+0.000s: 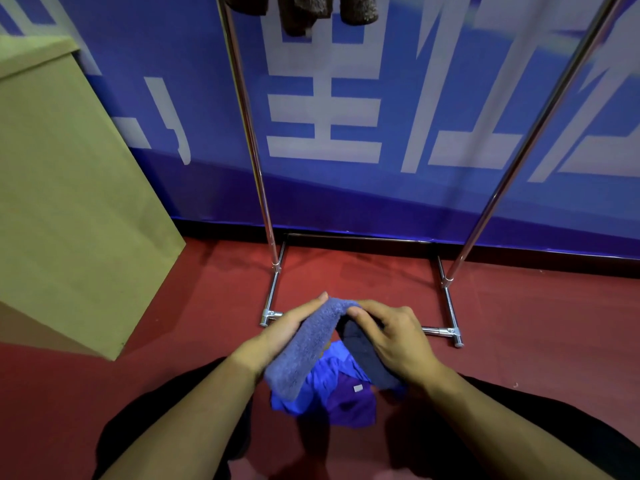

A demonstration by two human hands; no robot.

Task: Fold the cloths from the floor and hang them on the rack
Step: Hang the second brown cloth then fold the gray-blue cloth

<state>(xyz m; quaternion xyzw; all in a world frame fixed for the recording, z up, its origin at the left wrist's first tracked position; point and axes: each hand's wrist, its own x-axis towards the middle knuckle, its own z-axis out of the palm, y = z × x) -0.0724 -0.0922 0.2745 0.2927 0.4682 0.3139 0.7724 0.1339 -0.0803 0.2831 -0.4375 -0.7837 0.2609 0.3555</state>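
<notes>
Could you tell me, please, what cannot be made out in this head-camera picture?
- Top rail of the chrome metal rack: cut off by the upper edge.
- Dark brown cloths: tops cropped.
- Blue and purple cloths: number unclear, under the fluffy blue towel.

Head view: worn on head, facing forward and down
Nearness: close above hands, floor (519,323) near
Ahead: rack (263,209), wall

rack (265,216) top bar cut off by upper edge | 3 dark cloths (304,12) up there, only lower ends in view | blue/purple cloths (343,393) on floor partly hidden under fuzzy towel (304,344) | cardboard box (69,188) cut off left
</notes>
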